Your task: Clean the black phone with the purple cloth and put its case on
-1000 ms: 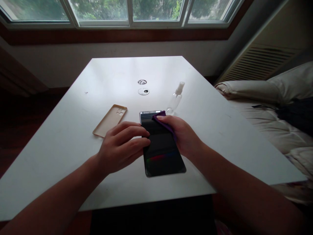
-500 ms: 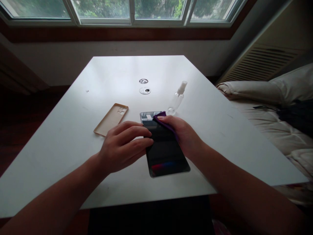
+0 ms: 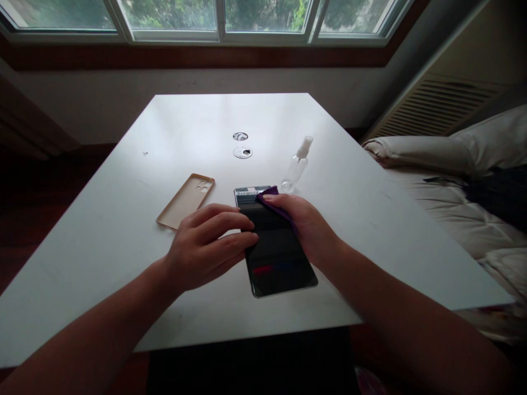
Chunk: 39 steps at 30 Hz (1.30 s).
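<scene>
A white counter [image 3: 379, 230] stands before a window [image 3: 177, 15]. Near its front edge, the left hand [image 3: 209, 247] grips a black phone [image 3: 280, 260]; the right hand [image 3: 310, 225] clasps its other side with a purple cloth [image 3: 270, 191].

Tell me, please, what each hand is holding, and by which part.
The right hand holds the black phone by its right edge, with a purple cloth between. The left hand lies over the left edge; whether it grips there cannot be told.
</scene>
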{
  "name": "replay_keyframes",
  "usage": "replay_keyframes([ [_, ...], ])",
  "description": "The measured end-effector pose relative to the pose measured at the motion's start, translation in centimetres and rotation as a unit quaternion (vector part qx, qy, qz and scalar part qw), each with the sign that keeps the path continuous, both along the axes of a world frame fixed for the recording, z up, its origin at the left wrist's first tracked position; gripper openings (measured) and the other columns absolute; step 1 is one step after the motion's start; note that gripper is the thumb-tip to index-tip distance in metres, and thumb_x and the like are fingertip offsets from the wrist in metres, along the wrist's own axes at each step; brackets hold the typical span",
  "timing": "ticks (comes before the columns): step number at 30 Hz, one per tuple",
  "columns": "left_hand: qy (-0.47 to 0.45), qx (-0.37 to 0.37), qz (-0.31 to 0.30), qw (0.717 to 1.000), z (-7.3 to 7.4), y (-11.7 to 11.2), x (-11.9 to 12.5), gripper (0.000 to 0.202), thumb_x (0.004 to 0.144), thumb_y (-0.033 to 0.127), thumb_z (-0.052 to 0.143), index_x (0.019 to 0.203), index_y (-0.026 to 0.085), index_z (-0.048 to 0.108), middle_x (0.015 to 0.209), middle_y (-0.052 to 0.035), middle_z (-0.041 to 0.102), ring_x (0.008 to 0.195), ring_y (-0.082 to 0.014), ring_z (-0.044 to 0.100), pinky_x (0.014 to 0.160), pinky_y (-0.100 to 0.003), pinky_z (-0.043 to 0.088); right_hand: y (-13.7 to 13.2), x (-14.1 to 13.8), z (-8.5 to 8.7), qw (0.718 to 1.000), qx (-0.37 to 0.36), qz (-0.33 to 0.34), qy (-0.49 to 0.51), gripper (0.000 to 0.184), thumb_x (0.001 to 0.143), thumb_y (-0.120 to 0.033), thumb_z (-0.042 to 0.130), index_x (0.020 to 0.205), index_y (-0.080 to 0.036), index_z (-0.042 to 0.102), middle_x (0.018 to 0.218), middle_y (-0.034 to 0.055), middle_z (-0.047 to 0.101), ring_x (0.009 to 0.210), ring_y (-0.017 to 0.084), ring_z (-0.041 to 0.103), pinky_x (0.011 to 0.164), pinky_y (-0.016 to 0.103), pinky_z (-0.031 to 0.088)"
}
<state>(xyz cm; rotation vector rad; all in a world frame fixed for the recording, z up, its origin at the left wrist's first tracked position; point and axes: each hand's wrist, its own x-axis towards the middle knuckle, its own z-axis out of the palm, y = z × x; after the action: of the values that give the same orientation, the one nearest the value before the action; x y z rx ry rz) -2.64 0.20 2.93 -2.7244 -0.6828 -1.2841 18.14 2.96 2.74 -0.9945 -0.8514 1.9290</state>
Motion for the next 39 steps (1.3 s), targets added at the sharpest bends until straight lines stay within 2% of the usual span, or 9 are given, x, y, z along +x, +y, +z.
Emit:
replay_keyframes([
  [12,0.011,0.008,0.005,1.0,0.11,0.05,0.17,0.018,0.086,0.017,0.075,0.102,0.021,0.07,0.101,-0.0073,0.074,0.101,-0.0215,0.068,0.087,-0.037,0.061,-0.03,-0.03,0.39,0.999,0.025,-0.009,-0.023,0.019,0.083,-0.035,0.072,0.082,-0.016,0.071,0.077,0.0035,0.07,0.064,0.015,0.062,0.058,0.025,0.053],
  [22,0.02,0.01,0.007,1.0,0.19,0.04,0.18,0.019,0.084,0.014,0.076,0.101,0.019,0.07,0.103,-0.0083,0.074,0.102,-0.0222,0.067,0.086,-0.038,0.061,0.04,-0.05,0.17,0.999,0.034,-0.008,-0.002,0.019,0.084,-0.033,0.071,0.084,-0.015,0.072,0.078,0.0036,0.071,0.066,0.014,0.064,0.06,0.023,0.054],
  [31,0.022,0.002,0.013,1.0,-0.12,0.03,0.14,0.019,0.087,0.016,0.073,0.104,0.022,0.069,0.104,-0.0061,0.074,0.102,-0.0208,0.067,0.086,-0.036,0.06,0.02,-0.08,0.32,0.999,0.037,-0.013,-0.012,0.018,0.083,-0.033,0.072,0.082,-0.015,0.071,0.076,0.0037,0.071,0.064,0.014,0.063,0.059,0.023,0.053],
  [39,0.019,-0.021,-0.005,1.0,-0.19,0.0,0.05,0.019,0.085,0.016,0.075,0.101,0.02,0.065,0.106,-0.0064,0.074,0.103,-0.0217,0.068,0.088,-0.036,0.06,-0.03,-0.12,0.19,0.999,0.03,-0.018,-0.007,0.017,0.084,-0.031,0.07,0.082,-0.014,0.07,0.076,0.0046,0.07,0.064,0.014,0.063,0.059,0.023,0.053],
])
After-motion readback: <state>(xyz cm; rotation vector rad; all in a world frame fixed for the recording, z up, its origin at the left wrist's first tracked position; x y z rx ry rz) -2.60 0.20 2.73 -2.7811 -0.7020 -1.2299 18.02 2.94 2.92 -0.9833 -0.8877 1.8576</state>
